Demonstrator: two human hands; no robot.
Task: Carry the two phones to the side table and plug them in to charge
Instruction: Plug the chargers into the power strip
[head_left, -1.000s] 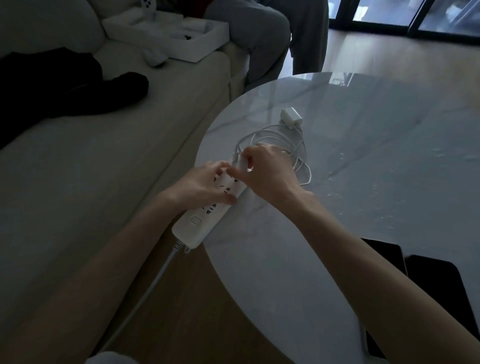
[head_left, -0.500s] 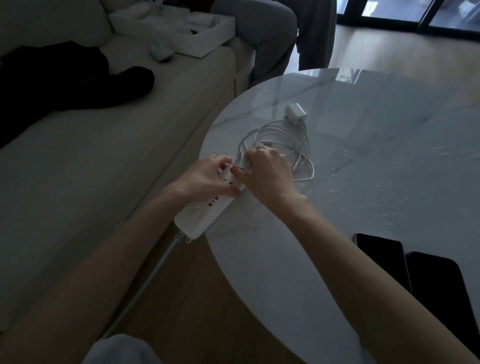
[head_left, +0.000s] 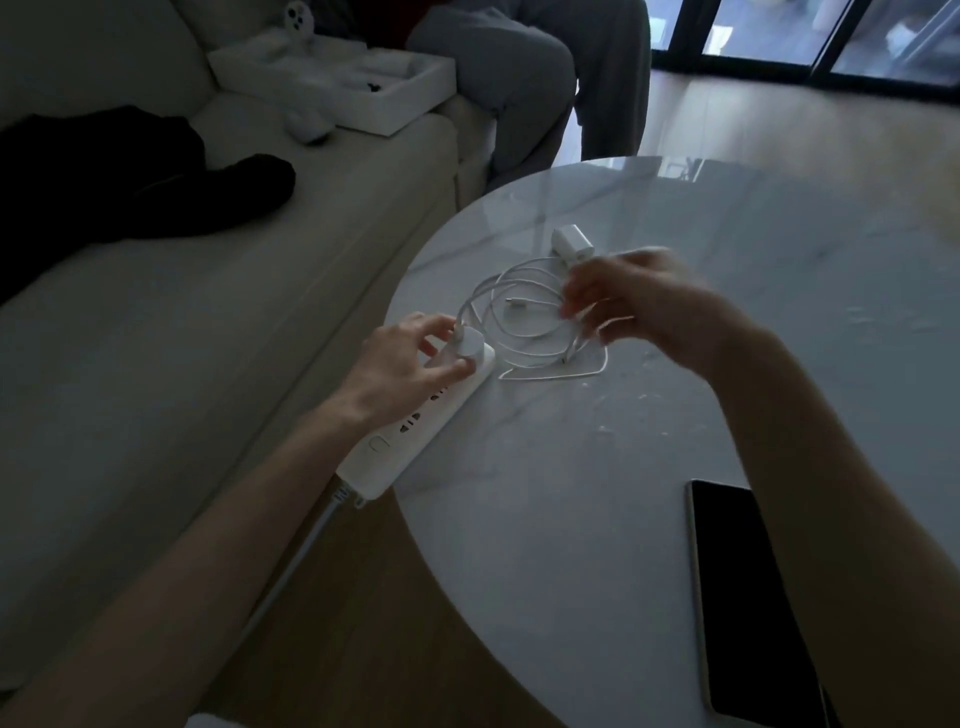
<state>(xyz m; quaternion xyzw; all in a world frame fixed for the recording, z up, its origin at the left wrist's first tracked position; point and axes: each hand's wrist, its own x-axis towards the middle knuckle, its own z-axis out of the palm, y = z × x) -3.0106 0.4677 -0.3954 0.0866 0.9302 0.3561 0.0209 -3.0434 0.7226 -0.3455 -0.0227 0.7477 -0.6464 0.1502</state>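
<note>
A white power strip (head_left: 415, 431) lies on the left rim of the round marble side table (head_left: 571, 519). A white charger (head_left: 471, 344) sits plugged into its far end. My left hand (head_left: 405, 364) grips that end, thumb on the strip, fingers beside the charger. My right hand (head_left: 644, 306) is blurred, its fingers curled over the coiled white cables (head_left: 519, 322), just below a second white charger (head_left: 571, 241). One dark phone (head_left: 748, 597) lies face up at the near right. My right forearm hides the other.
A pale sofa (head_left: 208, 364) runs along the left with a black garment (head_left: 130, 176) and an open white box (head_left: 337, 83). A seated person's legs (head_left: 519, 78) are beyond the table. The strip's cord (head_left: 291, 571) drops to the wooden floor.
My right hand has left the power strip and moved right over the coiled cables. The charger now stands uncovered in the strip. My left hand has stayed on the strip.
</note>
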